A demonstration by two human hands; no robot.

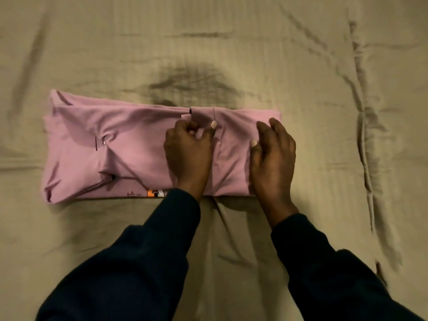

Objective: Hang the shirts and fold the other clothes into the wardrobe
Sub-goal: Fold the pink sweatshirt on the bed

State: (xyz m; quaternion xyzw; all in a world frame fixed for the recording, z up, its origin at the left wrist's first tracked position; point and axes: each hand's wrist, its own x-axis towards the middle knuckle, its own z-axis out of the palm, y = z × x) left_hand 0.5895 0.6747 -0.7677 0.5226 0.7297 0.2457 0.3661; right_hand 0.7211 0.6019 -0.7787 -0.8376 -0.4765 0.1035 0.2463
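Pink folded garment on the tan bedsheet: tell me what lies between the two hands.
In the head view, only a creased strip of the pink folded cotton garment lies between the left hand and right hand; nothing else sits there.

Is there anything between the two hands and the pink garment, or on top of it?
Nothing visible. The left hand pinches a fold of the pink garment, and the right hand rests directly on its right end. Only the garment lies on the beige bedsheet; the wardrobe is out of view.
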